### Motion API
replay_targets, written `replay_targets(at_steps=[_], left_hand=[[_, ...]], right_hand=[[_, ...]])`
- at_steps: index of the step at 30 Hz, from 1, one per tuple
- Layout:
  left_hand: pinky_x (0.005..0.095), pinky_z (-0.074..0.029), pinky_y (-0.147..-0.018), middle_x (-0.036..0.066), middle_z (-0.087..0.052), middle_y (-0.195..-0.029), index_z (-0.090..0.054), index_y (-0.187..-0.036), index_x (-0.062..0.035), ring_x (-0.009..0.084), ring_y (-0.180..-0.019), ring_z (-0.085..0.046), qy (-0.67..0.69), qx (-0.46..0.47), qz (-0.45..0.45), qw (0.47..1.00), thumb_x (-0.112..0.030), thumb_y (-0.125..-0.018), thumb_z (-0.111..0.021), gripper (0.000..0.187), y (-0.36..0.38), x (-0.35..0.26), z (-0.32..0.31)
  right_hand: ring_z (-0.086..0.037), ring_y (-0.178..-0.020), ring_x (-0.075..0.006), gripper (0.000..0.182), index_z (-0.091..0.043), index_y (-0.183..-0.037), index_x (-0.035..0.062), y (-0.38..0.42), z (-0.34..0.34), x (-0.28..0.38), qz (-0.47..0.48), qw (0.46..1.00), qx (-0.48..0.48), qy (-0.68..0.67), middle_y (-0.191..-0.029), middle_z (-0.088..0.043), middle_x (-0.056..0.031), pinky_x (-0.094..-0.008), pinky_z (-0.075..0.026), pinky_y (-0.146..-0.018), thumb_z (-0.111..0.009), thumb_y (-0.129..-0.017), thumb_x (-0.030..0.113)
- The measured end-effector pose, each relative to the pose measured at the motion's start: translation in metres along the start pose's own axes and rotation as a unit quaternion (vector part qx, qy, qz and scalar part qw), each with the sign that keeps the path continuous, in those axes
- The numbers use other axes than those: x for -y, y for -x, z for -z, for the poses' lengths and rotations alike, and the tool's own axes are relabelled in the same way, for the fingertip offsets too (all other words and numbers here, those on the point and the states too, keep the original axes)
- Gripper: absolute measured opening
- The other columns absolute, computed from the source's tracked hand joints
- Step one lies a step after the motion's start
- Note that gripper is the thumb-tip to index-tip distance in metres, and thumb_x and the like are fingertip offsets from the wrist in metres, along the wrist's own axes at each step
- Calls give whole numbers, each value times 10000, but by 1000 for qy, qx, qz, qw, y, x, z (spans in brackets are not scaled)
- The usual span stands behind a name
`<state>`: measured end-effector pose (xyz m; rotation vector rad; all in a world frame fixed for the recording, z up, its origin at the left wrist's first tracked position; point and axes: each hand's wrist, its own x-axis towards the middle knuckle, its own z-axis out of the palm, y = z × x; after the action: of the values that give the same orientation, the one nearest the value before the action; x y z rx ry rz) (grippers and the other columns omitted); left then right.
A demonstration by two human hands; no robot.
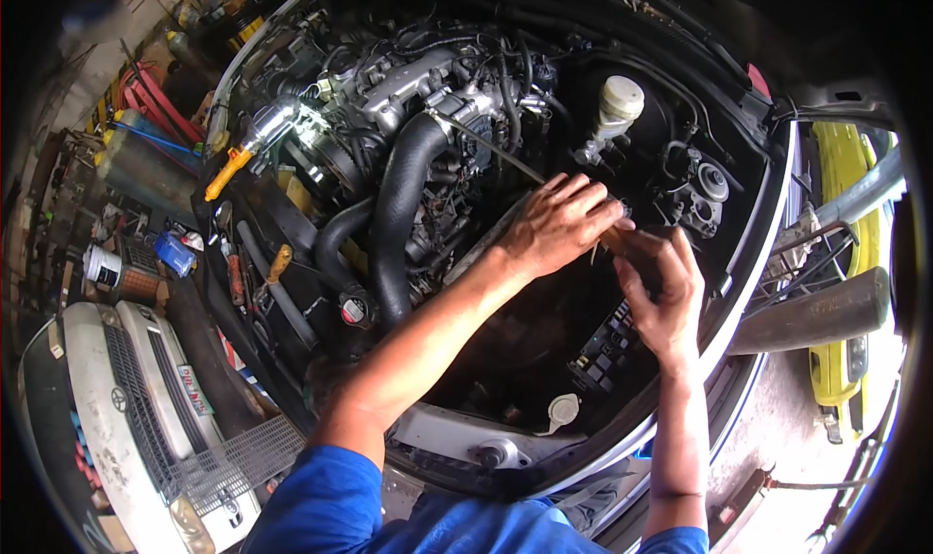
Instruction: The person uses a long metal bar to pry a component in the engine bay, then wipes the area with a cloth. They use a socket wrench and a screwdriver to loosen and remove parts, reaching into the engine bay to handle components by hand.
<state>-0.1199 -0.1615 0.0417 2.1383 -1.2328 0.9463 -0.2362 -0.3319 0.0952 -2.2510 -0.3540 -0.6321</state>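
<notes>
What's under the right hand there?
Partly under the right hand, a fuse block shows rows of small plug-in parts. Whatever the palm and wrist cover, perhaps more of the block, can't be seen, and the space beside it is too dark to make out.

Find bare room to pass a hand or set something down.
Hand: dark pocket between left forearm, fuse box and pale front panel; depth unclear.
Set-down: bright floor patch between dark grey cylinder and rusty bar, far right.
Crowded: engine around the thick black hose.
</notes>
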Motion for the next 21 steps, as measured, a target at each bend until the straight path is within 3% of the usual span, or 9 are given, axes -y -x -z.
replay_targets(at_steps=[5,9,10,13,17,18,20,21], left_hand=[[397,-557,-801,36,-636,-973,-685,-1012,-116,236,-917,-656,-13,-13,14,1000,-144,-805,-800,239,-9,0,-8],[358,-542,-754,16,-688,-906,-678,-951,-120,220,-847,-683,9,-15,49,999,-184,-798,-825,221,-14,-2,-13],[357,-540,-674,-7,-672,-732,-688,-881,-141,214,-694,-683,34,-45,45,997,-230,-801,-825,182,-16,2,-19],[366,-539,-602,-23,-648,-617,-692,-806,-165,211,-582,-672,25,-38,29,999,-255,-816,-809,148,-18,7,-26],[399,-578,-622,49,-738,-691,-737,-805,-161,245,-660,-747,86,99,49,990,-265,-823,-780,114,-23,13,-15],[425,-587,-639,108,-745,-718,-758,-800,-143,287,-699,-759,91,162,67,980,-263,-789,-759,120,-29,12,-7],[435,-590,-644,129,-738,-712,-758,-774,-129,310,-704,-758,79,226,46,970,-256,-767,-742,128,-37,15,1],[440,-592,-647,139,-735,-710,-758,-761,-122,321,-706,-758,72,259,34,963,-253,-756,-734,133,-40,17,4]], right_hand=[[-754,-972,-282,289,-693,-1169,-18,-15,6,-3,-140,983,14,-115,-1034,-745,-159,-351,-575,-880,-770,-908,76],[-759,-855,-190,262,-726,-1148,-21,-25,14,-21,-29,996,83,-8,-957,-781,-164,-320,-579,-822,-762,-925,111],[-749,-845,-173,261,-729,-1152,-21,-24,13,-20,-56,995,76,-31,-946,-781,-155,-309,-574,-815,-759,-928,110],[-716,-825,-126,262,-735,-1166,-20,-16,6,-15,-126,986,52,-93,-925,-781,-125,-280,-557,-796,-754,-938,107],[-679,-849,-98,258,-747,-1153,-38,-18,7,-9,-184,976,49,-105,-930,-774,-78,-268,-533,-813,-736,-968,141],[-672,-853,-95,263,-749,-1147,-42,-17,6,-10,-192,975,44,-106,-920,-766,-70,-268,-525,-821,-733,-972,154],[-649,-874,-91,283,-752,-1147,-40,-15,3,-9,-222,966,33,-130,-912,-750,-52,-268,-501,-840,-730,-980,187],[-598,-716,-62,289,-763,-1126,-20,-15,4,-9,-271,950,36,-149,-810,-707,-25,-232,-468,-685,-733,-981,228]])
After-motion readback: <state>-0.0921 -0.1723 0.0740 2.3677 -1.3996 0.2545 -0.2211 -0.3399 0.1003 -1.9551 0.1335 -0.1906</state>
